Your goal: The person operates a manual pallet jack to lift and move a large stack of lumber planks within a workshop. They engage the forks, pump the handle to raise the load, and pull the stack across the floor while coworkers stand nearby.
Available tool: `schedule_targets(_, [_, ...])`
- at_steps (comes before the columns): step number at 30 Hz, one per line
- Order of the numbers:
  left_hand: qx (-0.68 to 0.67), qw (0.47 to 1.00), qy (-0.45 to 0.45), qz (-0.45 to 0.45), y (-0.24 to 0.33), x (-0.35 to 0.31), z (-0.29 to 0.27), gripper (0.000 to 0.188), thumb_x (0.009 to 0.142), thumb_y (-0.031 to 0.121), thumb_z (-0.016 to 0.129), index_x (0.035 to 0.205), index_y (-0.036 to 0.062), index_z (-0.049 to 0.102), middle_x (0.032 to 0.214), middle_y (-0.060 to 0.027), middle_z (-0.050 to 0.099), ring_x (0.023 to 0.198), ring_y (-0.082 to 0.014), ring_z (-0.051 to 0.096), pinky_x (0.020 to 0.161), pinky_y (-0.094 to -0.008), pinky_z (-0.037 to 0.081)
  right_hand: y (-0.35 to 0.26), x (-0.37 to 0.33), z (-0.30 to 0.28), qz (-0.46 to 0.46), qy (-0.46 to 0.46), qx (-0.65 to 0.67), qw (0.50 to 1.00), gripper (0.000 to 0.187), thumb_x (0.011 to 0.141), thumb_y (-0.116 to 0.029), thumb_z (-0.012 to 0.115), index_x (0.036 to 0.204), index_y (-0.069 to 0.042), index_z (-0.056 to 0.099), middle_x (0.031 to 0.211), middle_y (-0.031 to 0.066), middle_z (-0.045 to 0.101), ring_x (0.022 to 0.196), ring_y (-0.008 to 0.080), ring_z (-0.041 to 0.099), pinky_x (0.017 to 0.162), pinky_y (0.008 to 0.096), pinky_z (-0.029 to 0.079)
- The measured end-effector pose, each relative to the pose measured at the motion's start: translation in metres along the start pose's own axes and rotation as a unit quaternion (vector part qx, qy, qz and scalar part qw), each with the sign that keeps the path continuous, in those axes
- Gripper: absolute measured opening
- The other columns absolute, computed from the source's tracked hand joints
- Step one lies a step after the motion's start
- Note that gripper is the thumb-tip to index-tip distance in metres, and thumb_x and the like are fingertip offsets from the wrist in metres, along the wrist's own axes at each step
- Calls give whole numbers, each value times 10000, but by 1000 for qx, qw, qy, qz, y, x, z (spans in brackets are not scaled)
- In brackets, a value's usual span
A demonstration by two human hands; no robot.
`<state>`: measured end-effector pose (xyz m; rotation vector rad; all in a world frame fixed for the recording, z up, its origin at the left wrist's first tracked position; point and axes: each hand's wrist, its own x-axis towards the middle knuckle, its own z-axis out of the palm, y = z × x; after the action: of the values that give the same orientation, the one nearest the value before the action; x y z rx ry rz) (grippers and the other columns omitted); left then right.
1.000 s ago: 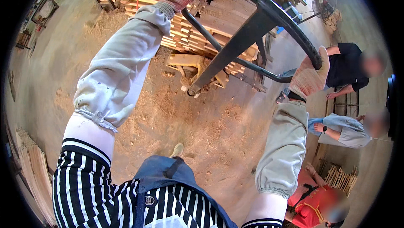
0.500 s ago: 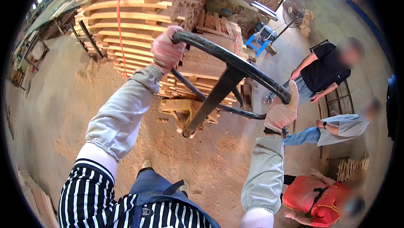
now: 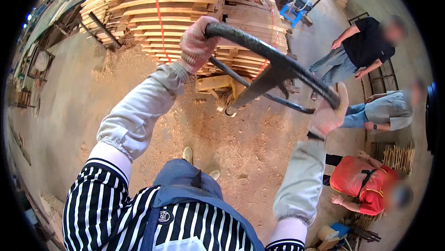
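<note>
A black, worn loop handle of a pallet jack [image 3: 259, 49] slants in front of me, its shaft running down to a yellowish base [image 3: 218, 84] near the floor. My left hand [image 3: 197, 42], in a pinkish knitted glove, is wrapped round the upper left end of the loop. Gloved the same way, my right hand [image 3: 328, 114] grips its lower right end; it is slightly blurred, with the thumb raised along the bar. A small curved lever [image 3: 283, 89] sits inside the loop.
Tall strapped stacks of sawn boards [image 3: 171, 8] rise beyond the handle. On the right stand a person in black [image 3: 368, 42], one in grey [image 3: 389, 109] and one in red [image 3: 361, 179]. Sawdust [image 3: 194, 130] covers the floor. A blue stand [image 3: 293, 12] is farther off.
In the view, the handle and both my hands have shifted right. The board stacks sit higher in the picture, and more of the floor by my feet shows. Both hands keep their grip.
</note>
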<state>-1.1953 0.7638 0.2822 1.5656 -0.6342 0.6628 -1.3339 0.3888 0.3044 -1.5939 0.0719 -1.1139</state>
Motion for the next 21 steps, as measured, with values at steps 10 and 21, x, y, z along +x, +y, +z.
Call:
schedule_targets(10, [40,999,16,-20,111,-159,-58,237,904,-37,713,1092,63,608,981,-57,620,854,-172,580,782,-346,492,-123,-169,-66,61,31,122,990,238,999,-125,575,1152,13,695,862,52,577,755,137,554,651,274,467])
schedule_targets(21, [103,988,24,-115,173,-270,-97,213,911,5,755,1085,51,640,1028,-60,654,904,-161,600,802,-298,489,-133,-272,-144,-116,-85,-244,959,406,843,15,763,1235,-50,678,956,93,662,771,217,613,676,359,517])
